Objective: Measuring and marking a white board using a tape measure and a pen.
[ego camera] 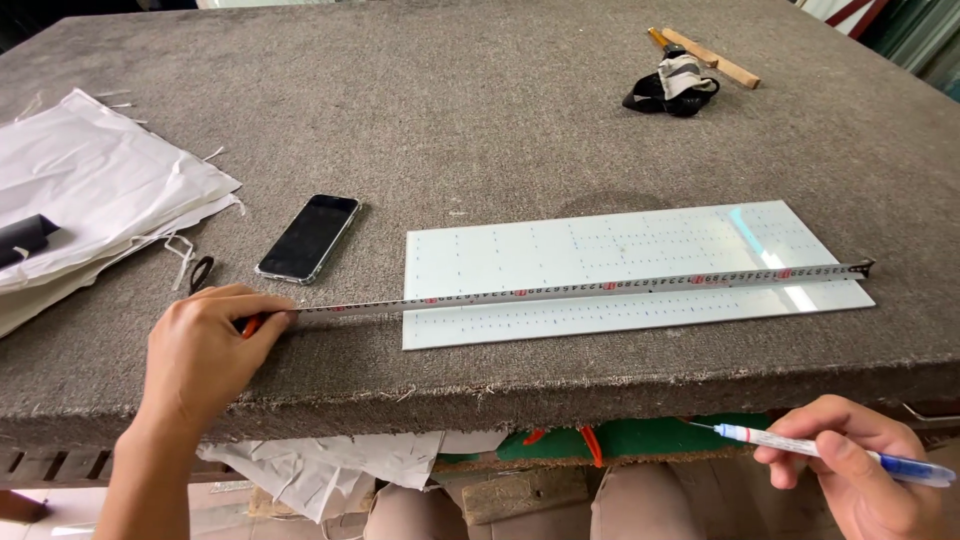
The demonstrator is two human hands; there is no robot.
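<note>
Measuring is in hand: left hand (205, 345) grips the tape measure (600, 288) across the white panel (560, 255) at centre; right hand (860, 470), lower right, grips a pen (830, 452), and marking seems next.

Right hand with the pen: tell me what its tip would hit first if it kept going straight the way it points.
The pen in the right hand points left and slightly up, so it would probably meet the table edge first, though depth is unclear.

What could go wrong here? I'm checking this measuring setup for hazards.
The extended metal tape measure lies across the pale rectangular glossy sheet, held only by the left hand; if released it may snap back. The sheet sits close to the grey felt-covered table edge and could slide off. The right hand holds a blue pen off the table.
</note>
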